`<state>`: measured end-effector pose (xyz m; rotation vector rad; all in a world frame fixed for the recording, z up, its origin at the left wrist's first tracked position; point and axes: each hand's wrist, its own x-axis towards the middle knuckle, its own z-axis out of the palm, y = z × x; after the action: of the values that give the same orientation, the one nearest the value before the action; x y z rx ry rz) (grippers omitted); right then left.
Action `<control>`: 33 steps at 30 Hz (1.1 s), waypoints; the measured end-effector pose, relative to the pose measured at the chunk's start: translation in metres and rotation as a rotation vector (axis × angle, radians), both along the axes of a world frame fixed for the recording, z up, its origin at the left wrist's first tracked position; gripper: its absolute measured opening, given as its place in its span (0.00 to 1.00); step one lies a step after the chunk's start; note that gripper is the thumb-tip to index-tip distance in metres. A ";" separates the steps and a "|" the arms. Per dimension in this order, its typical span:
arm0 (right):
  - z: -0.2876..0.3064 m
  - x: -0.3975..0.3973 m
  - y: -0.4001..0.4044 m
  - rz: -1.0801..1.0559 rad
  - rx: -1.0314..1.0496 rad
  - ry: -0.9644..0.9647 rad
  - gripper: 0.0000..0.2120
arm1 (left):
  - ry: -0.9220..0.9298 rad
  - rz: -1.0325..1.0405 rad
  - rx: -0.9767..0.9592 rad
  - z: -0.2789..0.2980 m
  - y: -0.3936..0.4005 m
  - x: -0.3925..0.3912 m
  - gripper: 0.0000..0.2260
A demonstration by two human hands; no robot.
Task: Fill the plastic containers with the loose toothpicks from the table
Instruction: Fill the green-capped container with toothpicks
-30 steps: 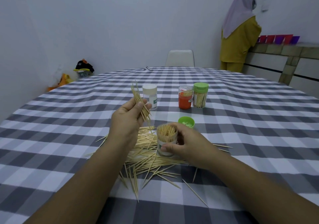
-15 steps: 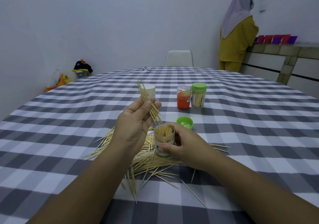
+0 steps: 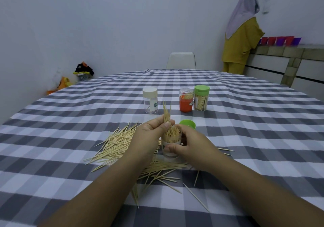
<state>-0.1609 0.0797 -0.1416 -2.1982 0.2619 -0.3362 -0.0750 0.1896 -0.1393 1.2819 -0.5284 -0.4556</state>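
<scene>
Wooden toothpicks [image 3: 166,114], pinched upright in the left hand [image 3: 149,135], enter the jar [image 3: 171,143] gripped by the right hand [image 3: 191,144]; best keep tips together, lowering straight. Loose pile [image 3: 119,144] lies beneath the left hand.

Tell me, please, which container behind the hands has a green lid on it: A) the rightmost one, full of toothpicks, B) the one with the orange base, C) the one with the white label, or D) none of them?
A: the rightmost container, packed with toothpicks, wears the green lid; the labelled one has a cream lid, and the orange one a clear top.
</scene>
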 end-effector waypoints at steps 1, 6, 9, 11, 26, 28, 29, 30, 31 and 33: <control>0.000 0.000 0.000 -0.004 -0.003 0.003 0.21 | -0.009 -0.018 -0.002 0.001 0.000 -0.001 0.07; 0.003 -0.001 0.000 -0.015 -0.009 0.011 0.20 | -0.026 -0.044 -0.028 0.002 0.003 -0.002 0.10; 0.005 -0.002 0.001 -0.020 -0.019 0.024 0.23 | -0.060 -0.012 -0.010 0.003 0.005 0.001 0.14; 0.005 -0.002 0.000 -0.020 -0.017 0.027 0.25 | -0.093 0.008 0.020 0.004 0.006 0.002 0.11; 0.003 -0.005 -0.001 0.014 -0.196 -0.178 0.40 | -0.380 -0.213 0.529 0.014 0.025 0.020 0.22; 0.005 -0.006 0.001 0.029 -0.277 -0.224 0.35 | -0.440 -0.313 0.548 0.010 0.026 0.022 0.25; 0.006 -0.006 0.003 0.043 -0.318 -0.241 0.33 | -0.479 -0.341 0.550 0.008 0.027 0.021 0.21; 0.007 -0.006 0.004 0.059 -0.360 -0.245 0.30 | -0.517 -0.338 0.562 0.005 0.028 0.020 0.17; 0.006 -0.005 0.004 0.078 -0.402 -0.234 0.28 | -0.550 -0.321 0.561 0.003 0.026 0.020 0.14; 0.004 -0.004 0.003 0.103 -0.478 -0.196 0.26 | -0.590 -0.278 0.540 0.000 0.022 0.020 0.14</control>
<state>-0.1644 0.0822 -0.1375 -2.6100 -0.0480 -0.6020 -0.0554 0.2121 -0.1391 1.8880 -1.1424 -0.4643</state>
